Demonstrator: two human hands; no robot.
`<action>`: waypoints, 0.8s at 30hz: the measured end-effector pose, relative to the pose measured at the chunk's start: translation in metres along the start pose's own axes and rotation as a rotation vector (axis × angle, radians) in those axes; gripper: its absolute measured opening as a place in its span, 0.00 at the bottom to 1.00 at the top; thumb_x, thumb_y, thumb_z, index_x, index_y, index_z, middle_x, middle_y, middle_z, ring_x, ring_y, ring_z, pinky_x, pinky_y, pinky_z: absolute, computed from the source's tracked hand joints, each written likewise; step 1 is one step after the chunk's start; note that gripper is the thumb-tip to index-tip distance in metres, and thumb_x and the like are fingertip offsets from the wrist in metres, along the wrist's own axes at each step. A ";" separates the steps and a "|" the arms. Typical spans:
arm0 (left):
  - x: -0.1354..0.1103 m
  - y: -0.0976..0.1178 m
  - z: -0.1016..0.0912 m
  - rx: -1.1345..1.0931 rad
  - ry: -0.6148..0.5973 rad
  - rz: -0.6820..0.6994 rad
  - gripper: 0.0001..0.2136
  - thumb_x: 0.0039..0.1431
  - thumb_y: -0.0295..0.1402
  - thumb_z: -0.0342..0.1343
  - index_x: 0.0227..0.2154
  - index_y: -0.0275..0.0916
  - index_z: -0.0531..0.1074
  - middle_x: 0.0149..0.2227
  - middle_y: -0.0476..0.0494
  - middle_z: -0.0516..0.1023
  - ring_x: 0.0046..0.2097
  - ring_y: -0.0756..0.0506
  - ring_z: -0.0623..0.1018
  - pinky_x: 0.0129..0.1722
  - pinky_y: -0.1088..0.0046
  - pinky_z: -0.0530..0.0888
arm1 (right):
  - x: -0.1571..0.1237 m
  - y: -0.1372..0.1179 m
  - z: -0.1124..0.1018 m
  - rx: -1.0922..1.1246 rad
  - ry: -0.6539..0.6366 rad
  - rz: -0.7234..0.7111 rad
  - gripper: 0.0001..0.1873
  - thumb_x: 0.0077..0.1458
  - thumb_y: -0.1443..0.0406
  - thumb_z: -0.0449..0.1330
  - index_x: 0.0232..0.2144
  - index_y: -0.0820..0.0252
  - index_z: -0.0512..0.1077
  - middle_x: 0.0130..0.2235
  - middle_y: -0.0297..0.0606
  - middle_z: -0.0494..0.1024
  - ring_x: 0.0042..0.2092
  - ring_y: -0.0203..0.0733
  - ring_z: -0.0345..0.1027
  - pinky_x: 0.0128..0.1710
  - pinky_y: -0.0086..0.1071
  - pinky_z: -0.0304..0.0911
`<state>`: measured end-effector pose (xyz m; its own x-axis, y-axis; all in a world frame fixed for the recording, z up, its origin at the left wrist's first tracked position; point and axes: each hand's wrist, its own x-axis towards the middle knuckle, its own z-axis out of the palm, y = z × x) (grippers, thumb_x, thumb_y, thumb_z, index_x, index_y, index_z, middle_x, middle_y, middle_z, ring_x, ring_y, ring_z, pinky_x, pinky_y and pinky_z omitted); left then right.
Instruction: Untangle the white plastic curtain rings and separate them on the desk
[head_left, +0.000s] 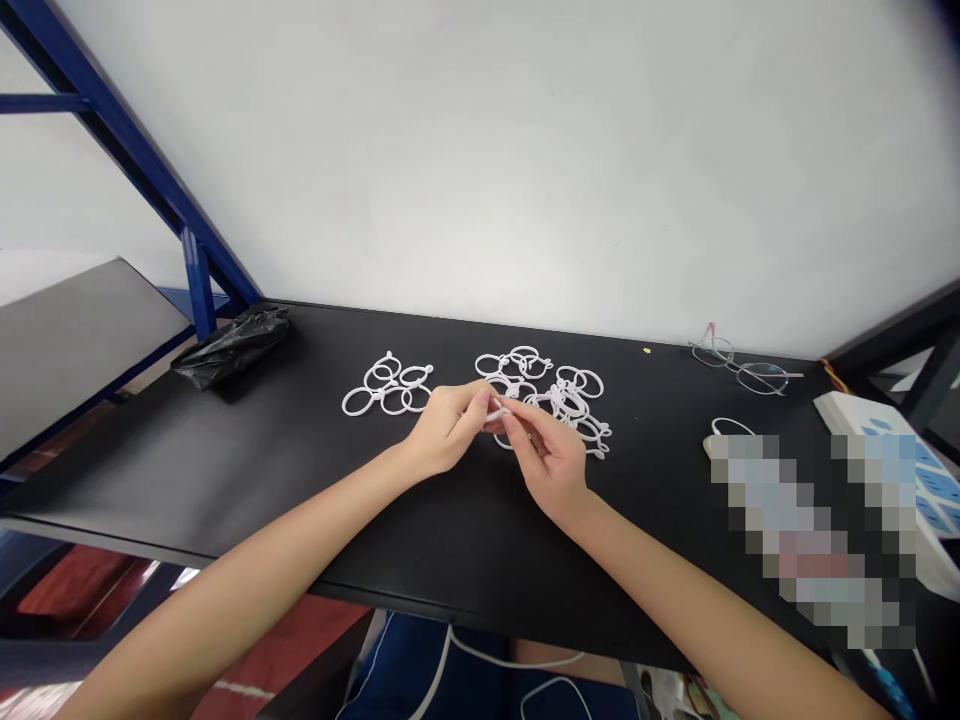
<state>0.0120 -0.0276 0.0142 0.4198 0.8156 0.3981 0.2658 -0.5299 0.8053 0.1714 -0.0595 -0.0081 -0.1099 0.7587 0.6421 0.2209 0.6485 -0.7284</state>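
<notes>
My left hand (446, 430) and my right hand (547, 460) meet above the black tabletop (225, 480), their fingertips pinching a small white plastic piece (499, 412) that looks like part of a ring. Under my fingers a white ring is partly hidden. To the left of my hands lies a linked cluster of white plastic rings (388, 385). A larger tangled cluster of the same rings (544, 395) lies just beyond my right hand, and its near edge is hidden behind my fingers.
A crumpled black plastic bag (231, 347) lies at the table's back left. A pair of wire glasses (739, 365) sits at the back right, near a white cable (731, 428) and a white power strip (877, 425). A pixelated patch (810, 530) covers the right. A blue metal frame (199, 280) rises at the left.
</notes>
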 end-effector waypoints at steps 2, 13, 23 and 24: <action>0.000 -0.001 0.001 -0.041 0.000 -0.037 0.23 0.69 0.43 0.36 0.28 0.35 0.69 0.24 0.48 0.70 0.26 0.51 0.69 0.28 0.75 0.66 | 0.001 0.001 -0.001 -0.022 -0.007 -0.023 0.15 0.63 0.69 0.55 0.50 0.54 0.73 0.42 0.39 0.80 0.39 0.40 0.77 0.41 0.35 0.75; 0.000 -0.002 0.002 -0.074 -0.015 0.109 0.18 0.68 0.42 0.42 0.34 0.35 0.71 0.30 0.45 0.73 0.31 0.50 0.72 0.31 0.76 0.68 | 0.007 -0.006 -0.002 -0.038 -0.001 -0.123 0.16 0.60 0.74 0.56 0.47 0.55 0.75 0.35 0.38 0.77 0.35 0.38 0.72 0.36 0.34 0.71; 0.001 0.001 0.003 0.061 0.011 0.084 0.16 0.68 0.37 0.42 0.28 0.36 0.67 0.26 0.49 0.66 0.27 0.52 0.66 0.29 0.75 0.65 | 0.002 -0.002 0.000 0.131 0.073 0.073 0.06 0.58 0.70 0.60 0.36 0.56 0.75 0.35 0.36 0.80 0.35 0.39 0.76 0.38 0.34 0.73; 0.001 0.002 0.003 0.060 0.008 0.081 0.16 0.68 0.37 0.42 0.28 0.36 0.67 0.26 0.49 0.67 0.27 0.52 0.66 0.29 0.75 0.65 | 0.002 -0.002 0.000 0.135 0.071 0.073 0.06 0.58 0.70 0.60 0.36 0.56 0.75 0.34 0.35 0.79 0.35 0.39 0.76 0.38 0.33 0.73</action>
<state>0.0150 -0.0284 0.0146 0.4350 0.7711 0.4650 0.2823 -0.6072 0.7427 0.1704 -0.0591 -0.0049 -0.0287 0.8011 0.5978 0.0933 0.5976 -0.7964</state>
